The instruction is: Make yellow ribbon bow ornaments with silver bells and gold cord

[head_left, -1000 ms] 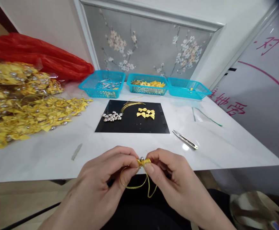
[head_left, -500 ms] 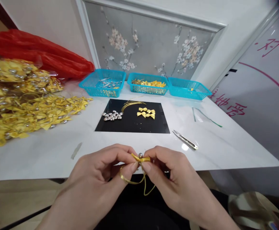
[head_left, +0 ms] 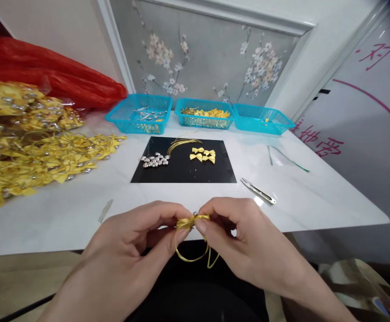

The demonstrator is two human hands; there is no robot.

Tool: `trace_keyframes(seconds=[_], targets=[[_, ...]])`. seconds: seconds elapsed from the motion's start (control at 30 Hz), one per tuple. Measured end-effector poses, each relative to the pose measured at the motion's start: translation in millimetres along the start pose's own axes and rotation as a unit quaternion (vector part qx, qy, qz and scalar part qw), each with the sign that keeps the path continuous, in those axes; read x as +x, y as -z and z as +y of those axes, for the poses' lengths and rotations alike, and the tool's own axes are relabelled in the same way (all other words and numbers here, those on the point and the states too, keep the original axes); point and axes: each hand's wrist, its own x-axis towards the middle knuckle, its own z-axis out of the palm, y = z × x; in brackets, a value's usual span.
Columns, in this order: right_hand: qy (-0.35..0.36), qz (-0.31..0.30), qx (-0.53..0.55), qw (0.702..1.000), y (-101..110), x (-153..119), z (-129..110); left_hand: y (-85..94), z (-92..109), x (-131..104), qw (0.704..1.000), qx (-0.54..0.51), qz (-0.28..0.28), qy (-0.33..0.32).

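Observation:
Both hands meet at the table's front edge around one small yellow ribbon bow (head_left: 184, 222). My left hand (head_left: 137, 241) pinches its left side between thumb and forefinger. On the other side, my right hand (head_left: 238, 237) is closed on the bow near its middle. A silver bead (head_left: 195, 214) shows just above, between the fingertips. Below hangs a loop of thin gold cord (head_left: 191, 260), its upper part running over the bow. The other fingers of both hands are curled and partly hidden.
A black mat (head_left: 181, 174) carries silver beads (head_left: 155, 160), yellow bows (head_left: 203, 154) and gold cords (head_left: 184, 142). Thread snips (head_left: 258, 191) lie to its right. Three blue baskets (head_left: 203, 121) stand behind. Finished-looking yellow bow strings (head_left: 54, 156) pile at left beside red plastic (head_left: 54, 71).
The bow has turned so that more of its left half shows. My right thumb has shifted onto its middle, and the cord loop is now rounder and wider. The view has shifted slightly.

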Motion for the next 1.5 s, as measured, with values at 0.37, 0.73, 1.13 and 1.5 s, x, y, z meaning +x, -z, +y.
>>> trace_keyframes(seconds=[0.37,0.73,1.13,1.5], targets=[[-0.007,-0.015,-0.018,1.000,2,-2,1,-0.9,3,6,0.986,0.102,-0.001,-0.135],[0.018,0.002,-0.055,0.998,2,-6,1,-3.1,0,8,0.987,0.080,0.013,-0.138],[0.027,0.008,-0.110,0.994,4,-4,-2,-1.3,-2,7,0.995,0.056,-0.031,-0.070],[0.055,0.030,-0.172,0.983,-3,-7,-5,0.5,3,4,0.996,0.073,-0.037,-0.043]])
